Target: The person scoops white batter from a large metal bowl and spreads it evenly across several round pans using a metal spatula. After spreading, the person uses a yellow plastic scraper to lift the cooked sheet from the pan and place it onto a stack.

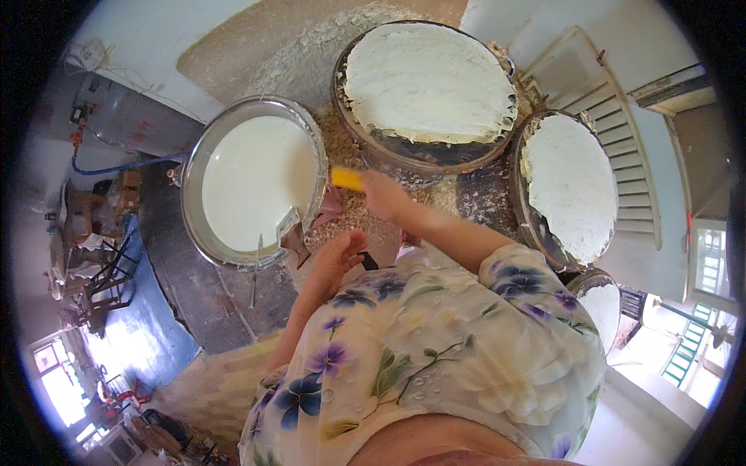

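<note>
My right hand [386, 195] grips a yellow flat-looking tool or handle [347, 179], held beside the rim of a wide metal pot [187, 204]. Pale, milky liquid [253, 180] fills much of that pot. Lower down, my left hand [339, 251] hovers near the pot with fingers loosely apart and nothing seen in it. A flat-bladed utensil [294, 242] hangs over the pot's near rim. Beside it leans a thin metal rod [254, 279]. Just ahead stands a large round pan [446, 154], its surface spread with a white, ragged-edged layer [431, 81].
To the right are a second round pan [524, 227] with a white layer and part of a third [600, 309]. A slatted rack [638, 192] leans at the wall. A blue hose [125, 166] runs left of the pot. Crumbly debris [355, 215] covers the surface between.
</note>
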The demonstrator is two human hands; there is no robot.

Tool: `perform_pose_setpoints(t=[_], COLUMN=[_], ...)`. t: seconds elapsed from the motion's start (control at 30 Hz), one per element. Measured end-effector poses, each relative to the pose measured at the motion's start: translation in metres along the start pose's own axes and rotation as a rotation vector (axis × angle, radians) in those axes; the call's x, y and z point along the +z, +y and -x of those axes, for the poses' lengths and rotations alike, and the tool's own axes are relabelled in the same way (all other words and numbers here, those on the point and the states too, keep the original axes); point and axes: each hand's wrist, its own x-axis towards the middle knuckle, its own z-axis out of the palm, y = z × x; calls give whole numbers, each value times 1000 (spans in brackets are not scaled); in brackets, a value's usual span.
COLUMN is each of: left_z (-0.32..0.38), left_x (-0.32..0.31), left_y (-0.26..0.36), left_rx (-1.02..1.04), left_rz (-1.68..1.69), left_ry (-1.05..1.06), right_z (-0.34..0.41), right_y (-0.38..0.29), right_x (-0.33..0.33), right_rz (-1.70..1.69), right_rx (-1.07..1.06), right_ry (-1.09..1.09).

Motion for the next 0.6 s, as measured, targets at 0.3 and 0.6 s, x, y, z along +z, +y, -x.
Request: perform_pose_setpoints(t=[0.3, 0.6], left_z=[-26, -44], left_x=[3, -2], left_y=[0, -3], left_rx=[-75, -138], left_rz=[119, 145], left_ry=[3, -29], right_z=[-96, -69], right_y=[32, 78], right_x=[30, -4], right_rz=[458, 538], right_rx=[301, 622], right_ry=[-74, -265])
